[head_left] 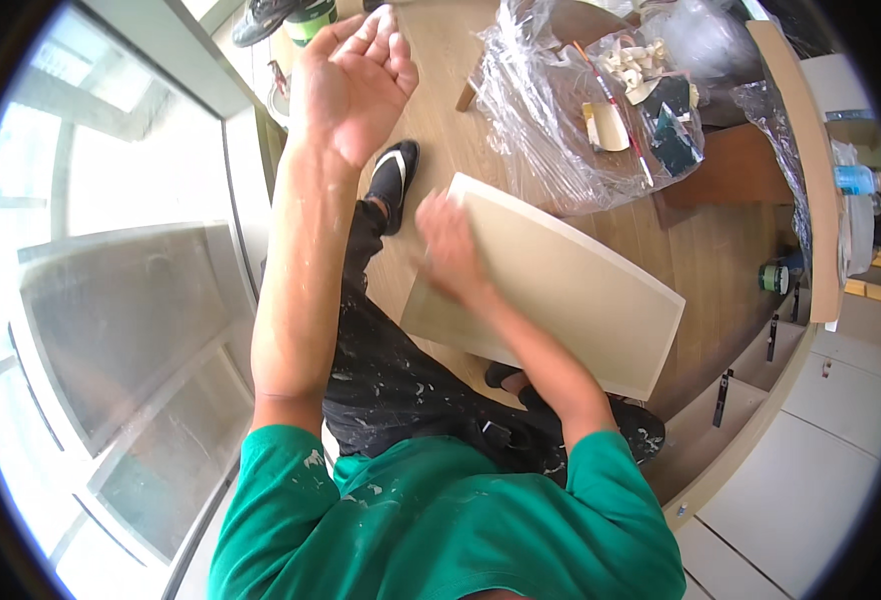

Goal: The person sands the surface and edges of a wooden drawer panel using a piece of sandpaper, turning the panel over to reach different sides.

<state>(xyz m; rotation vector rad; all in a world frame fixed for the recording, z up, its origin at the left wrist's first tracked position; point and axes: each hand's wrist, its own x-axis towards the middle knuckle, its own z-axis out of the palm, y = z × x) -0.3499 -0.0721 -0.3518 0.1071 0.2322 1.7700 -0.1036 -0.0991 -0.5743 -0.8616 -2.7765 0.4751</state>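
My left hand [356, 95] is raised at the upper left, palm showing, fingers loosely bent and nothing in it. White smears streak that forearm. Below the plastic-covered furniture, a flat beige panel [576, 290] with pale edges stands tilted by my legs. My right hand [451, 245] is at the panel's upper left edge, smeared by motion. Whether its fingers grip the panel or anything else cannot be made out.
Clear plastic sheeting [531, 120] covers furniture at the far right, with scraps and a red-striped stick [616, 110] on it. Windows [141, 250] line the left side. An open drawer [711, 430] lies to the right. A green tin [773, 278] stands near it.
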